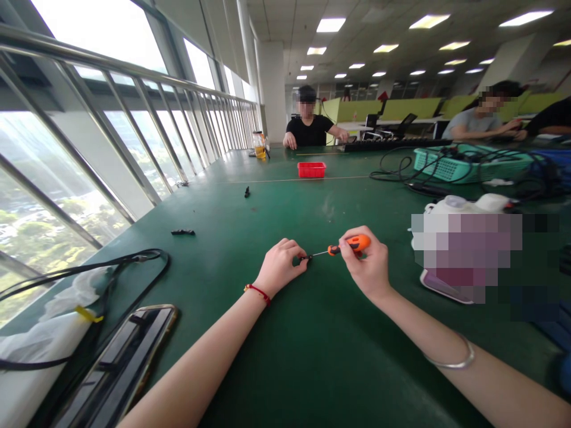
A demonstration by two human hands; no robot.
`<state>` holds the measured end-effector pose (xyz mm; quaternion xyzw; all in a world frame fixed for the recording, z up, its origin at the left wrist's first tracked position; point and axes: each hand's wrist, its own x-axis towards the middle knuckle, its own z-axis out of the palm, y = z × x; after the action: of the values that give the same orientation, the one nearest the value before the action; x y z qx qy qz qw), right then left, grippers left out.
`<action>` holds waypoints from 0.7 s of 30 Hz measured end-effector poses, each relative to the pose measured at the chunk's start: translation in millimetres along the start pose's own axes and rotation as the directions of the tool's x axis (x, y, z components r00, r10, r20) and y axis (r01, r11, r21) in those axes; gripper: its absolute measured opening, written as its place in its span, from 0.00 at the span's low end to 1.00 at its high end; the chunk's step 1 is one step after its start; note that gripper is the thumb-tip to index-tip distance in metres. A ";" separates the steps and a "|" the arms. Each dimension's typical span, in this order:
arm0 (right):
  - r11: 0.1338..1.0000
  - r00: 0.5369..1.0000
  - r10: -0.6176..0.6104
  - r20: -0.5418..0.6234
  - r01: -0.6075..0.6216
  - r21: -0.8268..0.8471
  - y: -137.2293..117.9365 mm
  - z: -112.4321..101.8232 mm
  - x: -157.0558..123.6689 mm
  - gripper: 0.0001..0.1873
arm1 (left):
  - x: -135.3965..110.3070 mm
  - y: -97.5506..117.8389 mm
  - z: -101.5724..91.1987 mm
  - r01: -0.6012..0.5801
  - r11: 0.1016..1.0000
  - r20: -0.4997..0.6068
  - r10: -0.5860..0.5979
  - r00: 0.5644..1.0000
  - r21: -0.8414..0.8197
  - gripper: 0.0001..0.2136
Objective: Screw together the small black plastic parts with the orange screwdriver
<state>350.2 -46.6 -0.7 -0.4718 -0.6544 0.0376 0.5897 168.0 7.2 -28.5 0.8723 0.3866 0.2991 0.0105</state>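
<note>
My right hand [368,264] is closed around a small orange-handled screwdriver [350,245], whose thin shaft points left. My left hand [281,264] is pinched shut on a tiny dark part [307,258] that rests at the screwdriver's tip, just above the green table [285,356]. A red string bracelet sits on my left wrist and a silver bangle on my right forearm.
Two small black parts [182,232] [247,191] lie on the table to the left, a red tray [311,170] farther back. A phone [129,351], black cable and white bag are at near left. A teal basket [446,163] with cables stands right. Other people sit at the far end.
</note>
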 end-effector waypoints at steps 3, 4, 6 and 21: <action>1.000 1.000 -0.013 -0.008 0.013 0.004 1.7 -0.2 0.5 0.08 | -0.2 -0.9 0.6 0.000 1.000 0.001 0.000 1.000 -0.002 0.02; 1.000 1.000 -0.017 -0.011 0.017 0.006 2.0 -0.3 0.6 0.08 | -0.2 -1.1 0.8 0.002 1.000 0.004 -0.002 1.000 -0.001 0.02; 1.000 1.000 -0.018 -0.011 0.018 0.009 2.3 -0.4 0.5 0.08 | -0.2 -1.3 1.0 0.005 1.000 0.009 -0.005 1.000 0.000 0.02; 1.000 0.999 0.011 -0.048 -0.010 0.011 6.7 -0.6 4.0 0.09 | -0.8 -2.9 2.3 0.004 1.000 0.010 -0.004 1.000 0.004 0.02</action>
<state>355.1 -40.6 -1.6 -0.4729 -0.6374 0.0328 0.6075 166.9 9.2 -31.5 0.8730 0.3888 0.2941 0.0112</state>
